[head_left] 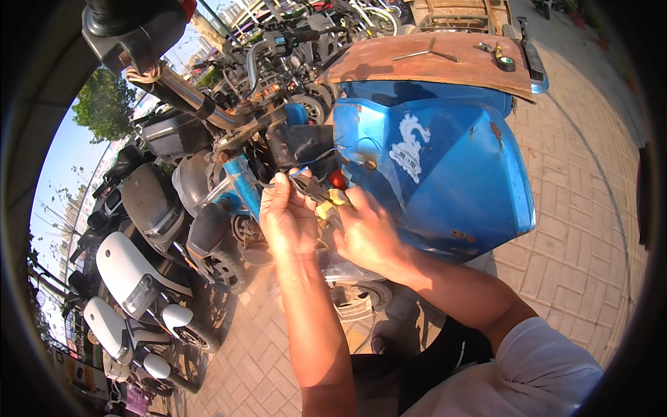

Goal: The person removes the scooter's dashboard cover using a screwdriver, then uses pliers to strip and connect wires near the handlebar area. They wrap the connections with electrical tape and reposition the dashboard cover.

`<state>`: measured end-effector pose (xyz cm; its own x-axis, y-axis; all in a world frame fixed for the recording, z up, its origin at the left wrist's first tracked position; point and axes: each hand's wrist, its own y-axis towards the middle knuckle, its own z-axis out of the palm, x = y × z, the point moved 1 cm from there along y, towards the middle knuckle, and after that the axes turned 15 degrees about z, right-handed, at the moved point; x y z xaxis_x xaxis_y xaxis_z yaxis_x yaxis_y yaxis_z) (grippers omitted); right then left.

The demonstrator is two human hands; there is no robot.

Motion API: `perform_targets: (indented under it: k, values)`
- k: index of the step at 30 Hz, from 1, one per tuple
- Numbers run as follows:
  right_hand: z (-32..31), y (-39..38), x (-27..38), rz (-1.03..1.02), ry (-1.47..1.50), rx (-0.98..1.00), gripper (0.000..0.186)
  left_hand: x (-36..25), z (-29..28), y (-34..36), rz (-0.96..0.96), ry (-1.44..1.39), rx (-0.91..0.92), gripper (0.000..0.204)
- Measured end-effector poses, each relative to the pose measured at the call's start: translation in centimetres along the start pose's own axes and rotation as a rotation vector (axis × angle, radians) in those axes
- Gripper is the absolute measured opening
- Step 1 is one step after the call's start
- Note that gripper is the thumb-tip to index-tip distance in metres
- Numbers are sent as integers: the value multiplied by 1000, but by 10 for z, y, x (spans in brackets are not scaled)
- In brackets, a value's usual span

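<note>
Beside a large blue rusted vehicle panel (458, 181), my left hand (287, 219) pinches a short blue wire (299, 172) between its fingers. My right hand (365, 229) grips pliers (330, 201) with yellow handles, and their dark jaws are at the wire beside my left fingertips. Thin blue wires (356, 144) run across the panel's upper left part. A dark box (311, 142) and a red round part (338, 179) lie just behind my hands, next to a blue tube (242, 184).
A brown board (368, 62) atop the panel carries a T-shaped tool (431, 53) and a tape measure (506, 64). A handlebar stem (194, 104) rises at upper left. Parked scooters (118, 271) line the left and back. Brick paving (570, 181) runs along the right.
</note>
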<state>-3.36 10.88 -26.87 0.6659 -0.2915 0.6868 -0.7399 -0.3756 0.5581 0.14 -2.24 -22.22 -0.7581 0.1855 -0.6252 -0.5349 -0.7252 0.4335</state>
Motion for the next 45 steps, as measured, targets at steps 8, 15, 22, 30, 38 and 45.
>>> perform_targets:
  k: [8,15,22,30,38,45]
  values:
    - [5,-4,-4,-9,69,-40,31,-1,-1,-1,-75,5,-58,16]
    - [9,-3,-10,-17,106,-43,35,1,4,-1,-59,-10,-27,15]
    - [15,-3,-16,-17,174,-27,40,4,3,1,-78,-37,-43,17]
    - [22,-5,-20,-7,281,-18,34,1,3,2,-109,-42,-6,18]
    - [16,-10,-24,-36,308,-62,31,1,1,5,-151,-7,6,20]
    - [12,-14,-28,-34,352,-14,28,1,1,11,-164,6,-47,22]
